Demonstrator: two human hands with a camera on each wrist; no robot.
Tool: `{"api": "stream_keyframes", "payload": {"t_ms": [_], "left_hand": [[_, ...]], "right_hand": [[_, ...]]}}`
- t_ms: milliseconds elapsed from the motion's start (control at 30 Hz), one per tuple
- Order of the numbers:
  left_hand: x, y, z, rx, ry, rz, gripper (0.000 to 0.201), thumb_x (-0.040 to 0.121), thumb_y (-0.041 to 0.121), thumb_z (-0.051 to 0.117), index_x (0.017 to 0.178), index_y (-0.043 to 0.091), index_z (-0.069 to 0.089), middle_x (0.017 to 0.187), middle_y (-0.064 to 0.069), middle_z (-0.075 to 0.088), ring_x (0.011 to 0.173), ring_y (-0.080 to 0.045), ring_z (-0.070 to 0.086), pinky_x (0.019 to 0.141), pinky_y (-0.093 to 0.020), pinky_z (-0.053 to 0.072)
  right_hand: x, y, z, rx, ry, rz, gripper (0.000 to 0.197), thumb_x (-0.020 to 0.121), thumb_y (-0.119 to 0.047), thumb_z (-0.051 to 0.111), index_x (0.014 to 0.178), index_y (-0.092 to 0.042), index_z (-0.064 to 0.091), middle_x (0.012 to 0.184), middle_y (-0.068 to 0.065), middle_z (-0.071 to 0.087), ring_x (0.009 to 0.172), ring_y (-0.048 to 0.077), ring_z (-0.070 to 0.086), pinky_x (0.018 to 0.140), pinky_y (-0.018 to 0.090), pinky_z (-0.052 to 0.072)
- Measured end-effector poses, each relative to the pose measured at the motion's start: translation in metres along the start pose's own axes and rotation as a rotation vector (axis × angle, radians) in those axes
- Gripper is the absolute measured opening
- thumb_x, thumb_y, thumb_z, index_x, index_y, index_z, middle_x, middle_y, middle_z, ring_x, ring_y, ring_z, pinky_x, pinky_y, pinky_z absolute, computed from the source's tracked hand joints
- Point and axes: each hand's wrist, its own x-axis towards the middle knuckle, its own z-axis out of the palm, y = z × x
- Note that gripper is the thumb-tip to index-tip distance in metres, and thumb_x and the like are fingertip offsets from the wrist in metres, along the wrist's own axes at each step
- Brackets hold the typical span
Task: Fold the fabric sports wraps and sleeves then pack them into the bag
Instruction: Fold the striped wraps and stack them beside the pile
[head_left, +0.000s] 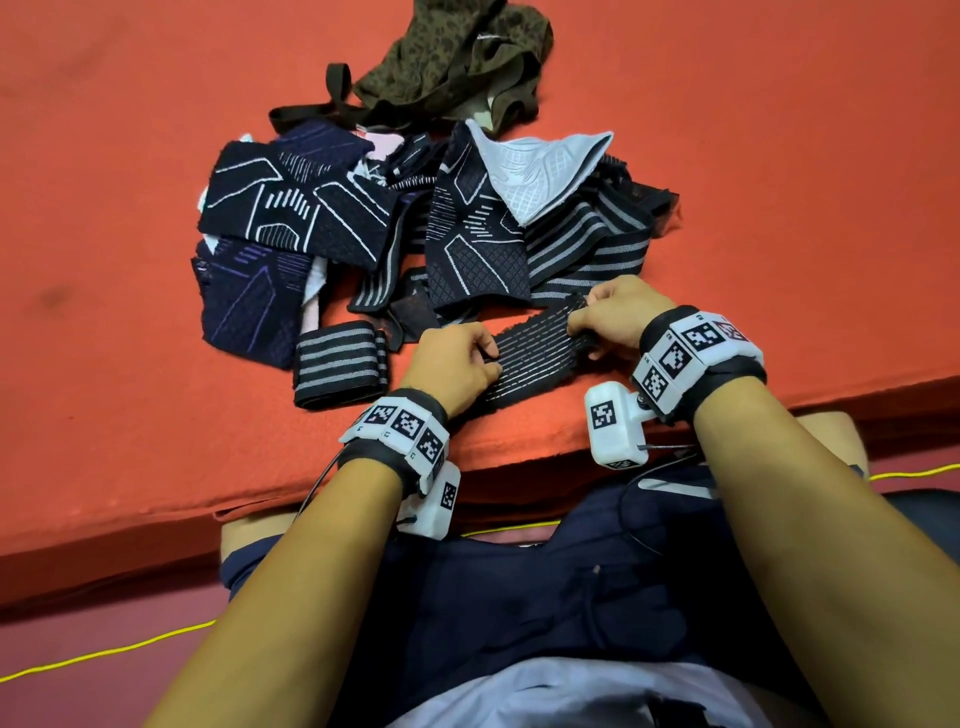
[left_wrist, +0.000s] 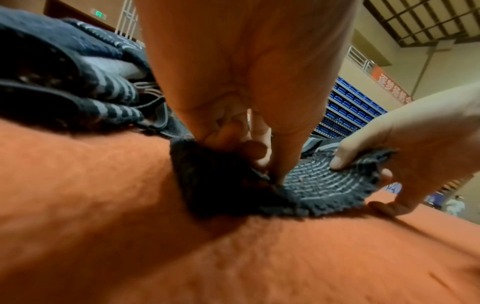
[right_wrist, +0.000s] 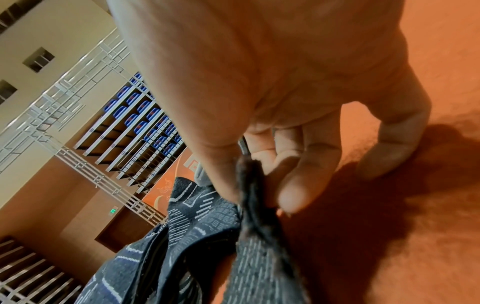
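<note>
While the orange surface (head_left: 156, 156) carries a heap of sleeves (head_left: 415, 218) at twelve o'clock, we stretch a striped wrap (head_left: 540, 348) near its six o'clock edge, left hand (head_left: 457, 364) pinching one end, right hand (head_left: 613, 317) pinching the other.

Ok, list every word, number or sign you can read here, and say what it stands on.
"逐梦扬帆": white characters on the orange wall banner; blurred, so the reading is uncertain, and the rest is cut off.
Green wall sign: too small to read.
Wrist bands: black-and-white code squares; the tiny marks beside them are unreadable.
Striped wrap: pattern only, no text.
</note>
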Motion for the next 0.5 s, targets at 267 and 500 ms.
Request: {"api": "stream_keyframes", "payload": {"t_ms": [267, 500], "left_hand": [[0.000, -0.010, -0.002, -0.081, 0.005, -0.077, 0.024, 0.095, 0.031, 0.061, 0.076, 0.018, 0.064, 0.062, 0.005, 0.060, 0.056, -0.006, 0.053, 0.063, -0.021, 0.044], [-0.004, -0.017, -0.010, -0.491, -0.016, -0.212, 0.038, 0.091, 0.053, 0.060, 0.073, 0.020, 0.064, 0.062, 0.001, 0.058, 0.056, -0.016, 0.057, 0.063, -0.028, 0.048]], "right_hand": [[-0.021, -0.020, 0.037, -0.036, -0.345, -0.205, 0.022, 0.083, -0.025, 0.079, 0.076, -0.015, 0.061, 0.063, -0.003, 0.062, 0.056, 0.004, 0.060, 0.050, 0.011, 0.042], [-0.018, -0.014, 0.052, 0.046, -0.428, -0.181, 0.019, 0.082, -0.004, 0.075, 0.099, -0.010, 0.071, 0.089, 0.014, 0.074, 0.079, 0.018, 0.069, 0.079, 0.027, 0.048]]}}
